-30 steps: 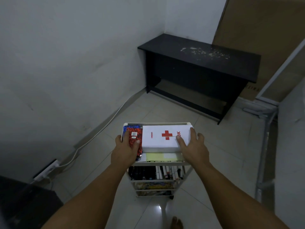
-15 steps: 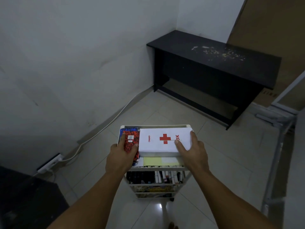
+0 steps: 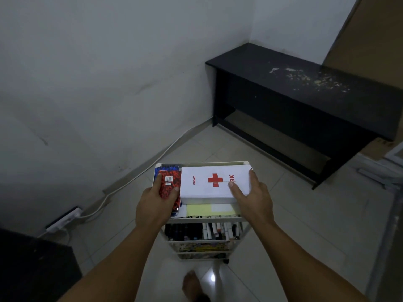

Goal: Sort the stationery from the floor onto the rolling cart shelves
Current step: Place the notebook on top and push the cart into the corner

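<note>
A white rolling cart (image 3: pixel 205 219) stands on the tiled floor in front of me. On its top shelf lie a white box with a red cross (image 3: pixel 209 186), a red-and-black spiral notebook (image 3: pixel 171 182) over a blue one (image 3: pixel 168 167), and yellow paper (image 3: pixel 199 210). My left hand (image 3: pixel 153 205) grips the red notebook at the shelf's left edge. My right hand (image 3: pixel 253 198) holds the white box's right end, thumb on top. The middle shelf holds several pens and markers (image 3: pixel 205 232).
A black desk (image 3: pixel 305 90) stands in the far right corner, debris on its top. A white cable (image 3: pixel 135 177) runs along the left wall to a power strip (image 3: pixel 63 220). A dark object (image 3: pixel 32 269) sits bottom left. My foot (image 3: pixel 192 284) is below the cart.
The view has turned left and moved closer, and the cart rolled with me. Both hands kept their hold on the notebook and the box. My foot has stepped forward.
</note>
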A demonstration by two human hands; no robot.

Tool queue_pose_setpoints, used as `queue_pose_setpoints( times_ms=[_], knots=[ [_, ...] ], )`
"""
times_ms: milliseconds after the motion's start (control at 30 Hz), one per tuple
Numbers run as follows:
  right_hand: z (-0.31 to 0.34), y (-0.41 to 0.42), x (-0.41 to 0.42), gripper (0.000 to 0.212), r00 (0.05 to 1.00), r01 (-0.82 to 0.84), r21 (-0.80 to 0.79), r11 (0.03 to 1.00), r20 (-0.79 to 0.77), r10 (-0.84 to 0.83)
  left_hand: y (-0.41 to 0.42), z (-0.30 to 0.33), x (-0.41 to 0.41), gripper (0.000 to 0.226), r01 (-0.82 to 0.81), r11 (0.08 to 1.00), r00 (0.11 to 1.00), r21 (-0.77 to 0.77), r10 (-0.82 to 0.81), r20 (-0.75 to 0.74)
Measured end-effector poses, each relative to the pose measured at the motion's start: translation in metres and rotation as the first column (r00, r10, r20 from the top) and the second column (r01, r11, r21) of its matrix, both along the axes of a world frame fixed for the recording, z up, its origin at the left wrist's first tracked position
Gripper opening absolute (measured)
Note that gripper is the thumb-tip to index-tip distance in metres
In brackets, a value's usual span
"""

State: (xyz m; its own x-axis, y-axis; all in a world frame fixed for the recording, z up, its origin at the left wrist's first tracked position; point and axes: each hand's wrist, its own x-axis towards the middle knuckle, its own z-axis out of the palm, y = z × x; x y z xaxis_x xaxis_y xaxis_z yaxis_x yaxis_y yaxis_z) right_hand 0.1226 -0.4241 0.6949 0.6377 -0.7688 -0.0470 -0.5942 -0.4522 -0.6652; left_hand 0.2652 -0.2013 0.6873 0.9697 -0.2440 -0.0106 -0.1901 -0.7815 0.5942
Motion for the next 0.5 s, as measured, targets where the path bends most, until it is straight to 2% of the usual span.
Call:
queue_pose_setpoints(
  times_ms=[233,500],
  knots=[
    [0.001,-0.041,0.066,0.081,1.000,-0.003,0.000,1.000,-0.029,0.003,-0.037,-0.014,0.072,0.077,0.020,0.996,0.997,-0.091,-0.027,-0.077],
    [0.002,-0.094,0.147,0.082,0.999,-0.039,0.000,0.999,-0.025,0.039,-0.088,-0.009,0.144,0.077,-0.005,1.000,1.000,-0.003,0.004,-0.021]
  ],
)
